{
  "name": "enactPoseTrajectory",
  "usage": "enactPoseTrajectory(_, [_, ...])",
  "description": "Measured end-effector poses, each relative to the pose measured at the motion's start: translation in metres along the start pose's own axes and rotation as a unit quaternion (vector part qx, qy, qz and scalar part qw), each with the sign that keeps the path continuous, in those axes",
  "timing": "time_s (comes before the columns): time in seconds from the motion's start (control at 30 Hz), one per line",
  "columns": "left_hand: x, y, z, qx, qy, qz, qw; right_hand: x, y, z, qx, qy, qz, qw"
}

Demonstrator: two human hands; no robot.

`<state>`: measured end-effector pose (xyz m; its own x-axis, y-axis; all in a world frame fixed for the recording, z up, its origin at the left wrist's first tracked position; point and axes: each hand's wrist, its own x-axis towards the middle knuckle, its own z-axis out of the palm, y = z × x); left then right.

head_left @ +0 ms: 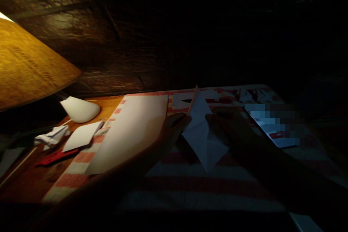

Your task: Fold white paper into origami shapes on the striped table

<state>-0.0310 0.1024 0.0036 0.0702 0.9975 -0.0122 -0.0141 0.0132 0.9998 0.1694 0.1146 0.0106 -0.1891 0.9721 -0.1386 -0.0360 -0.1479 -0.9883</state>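
Folded paper [199, 123] above striped cloth [84, 157], between left hand [175, 123] and right hand [224, 119]. Grip: fingers of both pinched on opposite side edges, probably to steady creases. White sheet [133, 127] flat on cloth, left of paper; placement likely for easy reach.

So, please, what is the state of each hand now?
Left hand: closed, holding the folded paper at its left side.
Right hand: closed, holding its right side.

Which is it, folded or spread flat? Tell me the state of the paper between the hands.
Folded: the paper shows creases, angled flaps and pointed ends between the left hand and right hand.
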Motion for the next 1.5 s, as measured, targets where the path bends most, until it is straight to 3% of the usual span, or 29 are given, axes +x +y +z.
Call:
enactPoseTrajectory(0.17, [0.008,-0.002,-0.005,0.052,-0.014,0.036,0.998,0.000,-0.005,-0.001,0.021,0.026,-0.006,0.999])
enactPoseTrajectory(0.33, [0.012,-0.004,-0.009,0.090,-0.052,0.052,0.993,0.003,-0.008,-0.005,-0.021,0.062,-0.011,0.998])
enactPoseTrajectory(0.6, [0.014,-0.007,-0.009,0.127,-0.023,0.066,0.990,0.015,0.000,-0.016,0.021,0.060,-0.076,0.995])
enactPoseTrajectory(0.73, [0.012,-0.004,-0.008,0.140,-0.027,0.090,0.986,0.013,-0.002,-0.017,-0.002,0.071,-0.062,0.996])
enactPoseTrajectory(1.03, [0.007,0.000,-0.009,0.138,-0.076,0.121,0.980,0.009,-0.007,-0.016,0.004,0.069,-0.049,0.996])
enactPoseTrajectory(1.3, [0.009,-0.003,-0.015,0.085,-0.154,0.079,0.981,0.009,-0.008,-0.021,0.012,0.057,-0.019,0.998])
enactPoseTrajectory(1.5, [0.011,-0.006,-0.017,0.041,-0.131,0.084,0.987,0.007,-0.011,-0.022,0.008,0.050,-0.031,0.998])
